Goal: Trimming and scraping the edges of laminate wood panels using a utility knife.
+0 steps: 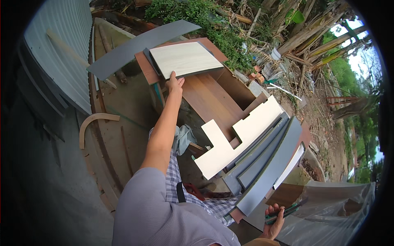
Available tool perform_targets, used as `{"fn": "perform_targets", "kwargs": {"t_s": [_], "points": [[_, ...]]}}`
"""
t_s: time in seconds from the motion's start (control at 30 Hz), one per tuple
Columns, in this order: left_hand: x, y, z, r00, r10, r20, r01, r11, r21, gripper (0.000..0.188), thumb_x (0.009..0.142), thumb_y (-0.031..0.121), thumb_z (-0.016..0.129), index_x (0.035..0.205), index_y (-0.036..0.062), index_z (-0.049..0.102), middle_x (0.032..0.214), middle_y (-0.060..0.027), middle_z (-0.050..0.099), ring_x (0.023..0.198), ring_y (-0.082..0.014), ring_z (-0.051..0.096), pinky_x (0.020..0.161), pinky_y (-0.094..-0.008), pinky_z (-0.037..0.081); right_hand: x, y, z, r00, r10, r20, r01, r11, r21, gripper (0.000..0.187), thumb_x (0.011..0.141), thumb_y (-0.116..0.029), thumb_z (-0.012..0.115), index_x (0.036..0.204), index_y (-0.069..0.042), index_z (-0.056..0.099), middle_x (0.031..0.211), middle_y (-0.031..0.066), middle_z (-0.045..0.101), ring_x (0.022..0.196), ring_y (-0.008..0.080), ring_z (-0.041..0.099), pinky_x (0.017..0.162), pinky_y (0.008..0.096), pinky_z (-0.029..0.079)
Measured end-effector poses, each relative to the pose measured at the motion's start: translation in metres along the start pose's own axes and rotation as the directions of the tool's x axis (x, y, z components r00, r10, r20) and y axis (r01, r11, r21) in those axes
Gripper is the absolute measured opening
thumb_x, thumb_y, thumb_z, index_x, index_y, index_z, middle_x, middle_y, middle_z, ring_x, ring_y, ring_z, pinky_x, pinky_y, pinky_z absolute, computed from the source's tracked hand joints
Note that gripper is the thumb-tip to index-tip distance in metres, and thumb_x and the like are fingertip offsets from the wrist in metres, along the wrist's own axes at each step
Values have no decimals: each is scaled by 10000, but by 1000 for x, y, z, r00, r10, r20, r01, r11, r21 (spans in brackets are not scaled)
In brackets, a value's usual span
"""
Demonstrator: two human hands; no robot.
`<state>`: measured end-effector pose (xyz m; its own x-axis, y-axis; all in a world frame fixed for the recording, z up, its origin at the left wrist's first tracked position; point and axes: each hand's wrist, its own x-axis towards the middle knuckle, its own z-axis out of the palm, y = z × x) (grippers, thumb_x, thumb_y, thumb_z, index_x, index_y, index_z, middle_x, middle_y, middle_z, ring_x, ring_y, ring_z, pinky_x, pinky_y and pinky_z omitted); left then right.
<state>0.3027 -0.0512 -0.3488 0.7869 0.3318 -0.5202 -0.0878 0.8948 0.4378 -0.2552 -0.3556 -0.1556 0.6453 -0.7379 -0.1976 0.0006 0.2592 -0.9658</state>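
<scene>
My left hand (pixel 175 82) reaches forward to the near edge of a cream-faced board (pixel 184 58), its fingers closed at that edge. Under the cream board lie dark grey and reddish-brown panels (pixel 147 67). At the lower right, my right hand (pixel 274 221) is closed around a dark, narrow tool with green parts (pixel 287 212); its exact kind is unclear. Between my hands, a notched cream panel (pixel 221 149) lies beside several overlapping grey boards (pixel 266 158).
A brown wooden panel (pixel 213 102) lies in the middle. A long grey board (pixel 141 47) sticks out at the far left, near a corrugated metal sheet (pixel 61 45). A curved wooden strip (pixel 96 118) lies on the ground. Plastic-wrapped panels (pixel 328 209) stand at right.
</scene>
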Motion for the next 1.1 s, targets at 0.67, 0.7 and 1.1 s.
{"fn": "perform_targets", "kwargs": {"t_s": [0.67, 0.7, 1.1], "points": [[-179, 160, 47, 535, 30, 844, -844, -18, 536, 335, 800, 204, 617, 997, -65, 584, 918, -124, 628, 826, -178, 574, 737, -292, 441, 56, 4, 32, 987, -57, 149, 59, 998, -6, 241, 911, -286, 517, 1021, -80, 459, 685, 7, 457, 555, 100, 466, 503, 235, 409], [-179, 157, 45, 452, 52, 890, -877, -158, 454, 322, 795, 205, 621, 959, -70, 588, 850, -121, 632, 772, -174, 572, 701, -306, 447, 61, -1, 39, 975, -74, 210, 91, 993, -77, 276, 917, -280, 503, 1083, -65, 453, 693, 10, 474, 553, 89, 464, 487, 223, 395], [-230, 134, 35, 418, -26, 908, -885, -240, 400, 423, 779, 265, 635, 968, -108, 568, 605, -221, 564, 612, -364, 588, 594, -423, 434, 53, -31, 278, 386, -343, 856, 918, 57, -391, 495, 794, -116, 574, 1259, -234, 449, 818, 89, 525, 707, 259, 594, 565, 374, 482]]}}
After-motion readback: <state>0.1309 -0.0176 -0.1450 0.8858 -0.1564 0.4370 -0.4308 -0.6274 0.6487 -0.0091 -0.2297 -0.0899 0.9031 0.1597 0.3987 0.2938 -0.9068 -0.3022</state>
